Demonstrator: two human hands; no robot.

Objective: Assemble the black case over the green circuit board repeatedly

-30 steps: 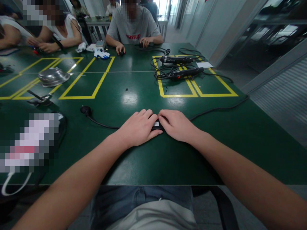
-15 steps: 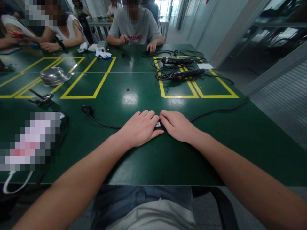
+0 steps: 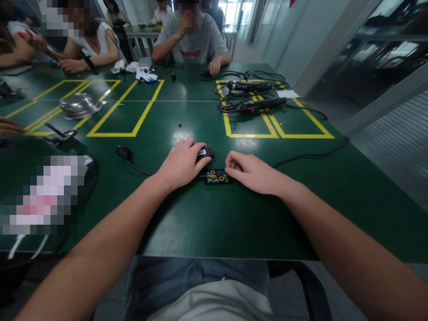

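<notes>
Between my hands, a small circuit board in a black lower casing (image 3: 218,177) lies uncovered on the green table (image 3: 187,223), showing coils and coloured parts. My left hand (image 3: 182,164) grips a black cover with a pale label (image 3: 204,153), held just behind and left of the board. The fingers of my right hand (image 3: 249,171) are curled, with thumb and fingertips at the board's right end; whether they pinch anything is too small to tell. A black cord with a plug (image 3: 123,153) runs left from under my left hand, and another cord (image 3: 301,155) leads off to the right.
Black corded tools (image 3: 264,104) lie at the back right within yellow tape. A metal bowl (image 3: 80,106), a dark metal tool (image 3: 63,135) and a pixelated item (image 3: 43,191) are on the left. People sit across the table; another person's hand (image 3: 10,127) rests at the left edge.
The black cover has come off the casing and moved back and left in my left hand, exposing the board. My hands are farther apart. A person opposite has raised a hand to the face.
</notes>
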